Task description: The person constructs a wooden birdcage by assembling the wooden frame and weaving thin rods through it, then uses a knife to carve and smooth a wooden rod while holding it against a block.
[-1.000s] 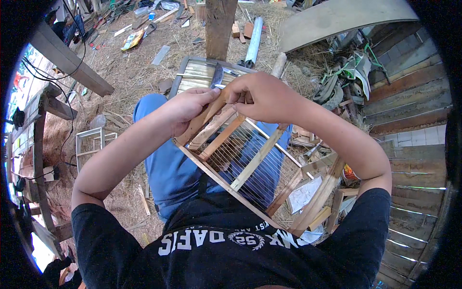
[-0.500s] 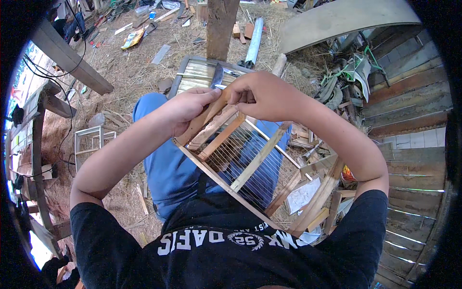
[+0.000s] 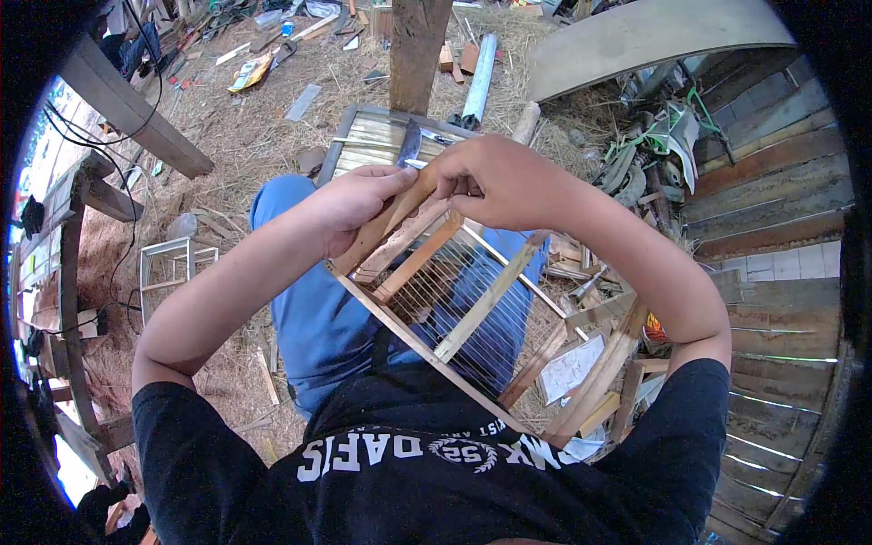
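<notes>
A wooden frame strung with thin parallel wires (image 3: 495, 318) rests across my lap, crossed by several wooden bars such as a pale slat (image 3: 490, 295). My left hand (image 3: 363, 202) is closed round the far-left wooden strip (image 3: 392, 218) of this frame, thumb on its upper edge. A small white piece (image 3: 415, 164) shows at that thumb's tip; its kind is unclear. On the same strip, my right hand (image 3: 481, 182) has its fingers curled in against the inner side. Its fingertips are partly hidden. Just beyond the hands lies a dark blade (image 3: 411, 143), its lower end covered.
A slatted wooden panel (image 3: 368, 136) lies past my knees, beside a wooden post (image 3: 418, 54). To the right are loose planks (image 3: 599, 372) and a board wall (image 3: 772, 309). A small white rack (image 3: 173, 263) stands at left. Scraps litter the straw-covered ground.
Both hands stay on the strip; the right hand's fingers shift very slightly. The frame holds its place.
</notes>
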The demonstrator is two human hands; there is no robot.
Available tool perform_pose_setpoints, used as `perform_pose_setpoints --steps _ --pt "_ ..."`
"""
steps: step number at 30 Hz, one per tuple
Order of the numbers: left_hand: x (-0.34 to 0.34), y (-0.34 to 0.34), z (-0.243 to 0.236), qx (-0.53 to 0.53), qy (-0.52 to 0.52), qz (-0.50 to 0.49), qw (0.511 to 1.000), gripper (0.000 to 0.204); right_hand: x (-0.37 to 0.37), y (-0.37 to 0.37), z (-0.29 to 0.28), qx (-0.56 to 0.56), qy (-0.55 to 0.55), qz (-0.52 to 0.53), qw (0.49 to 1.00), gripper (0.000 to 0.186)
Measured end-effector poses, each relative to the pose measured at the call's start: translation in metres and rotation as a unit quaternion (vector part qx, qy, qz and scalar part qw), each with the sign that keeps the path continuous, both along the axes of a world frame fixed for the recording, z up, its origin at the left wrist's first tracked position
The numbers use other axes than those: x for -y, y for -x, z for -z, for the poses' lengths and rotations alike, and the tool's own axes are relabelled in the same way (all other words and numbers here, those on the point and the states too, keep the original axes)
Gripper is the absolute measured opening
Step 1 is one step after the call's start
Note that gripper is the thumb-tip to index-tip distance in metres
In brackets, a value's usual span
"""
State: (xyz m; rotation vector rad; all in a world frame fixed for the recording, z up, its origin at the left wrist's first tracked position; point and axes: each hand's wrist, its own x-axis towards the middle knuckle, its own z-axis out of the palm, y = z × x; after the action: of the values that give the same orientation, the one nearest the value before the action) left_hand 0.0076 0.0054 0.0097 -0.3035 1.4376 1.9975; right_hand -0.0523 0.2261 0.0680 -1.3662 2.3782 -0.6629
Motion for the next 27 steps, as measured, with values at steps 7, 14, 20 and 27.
perform_pose_setpoints --steps 7,14,20,27 --pt "0.0 0.0 -0.001 -0.001 -0.009 0.003 1.0 0.035 -0.002 -0.001 -0.001 -0.021 0.011 0.007 1.0 0.017" --pt "0.001 0.001 0.004 -0.001 -0.005 -0.001 1.0 0.035 -0.003 0.002 0.009 -0.029 0.029 0.002 0.999 0.017" --pt "0.002 0.0 0.004 0.0 -0.011 -0.002 1.0 0.035 -0.002 -0.001 0.004 -0.025 0.019 0.01 0.999 0.016" --pt "-0.001 -0.001 0.001 0.0 -0.017 -0.007 1.0 0.034 -0.003 0.001 0.01 -0.042 0.043 0.006 0.998 0.016"
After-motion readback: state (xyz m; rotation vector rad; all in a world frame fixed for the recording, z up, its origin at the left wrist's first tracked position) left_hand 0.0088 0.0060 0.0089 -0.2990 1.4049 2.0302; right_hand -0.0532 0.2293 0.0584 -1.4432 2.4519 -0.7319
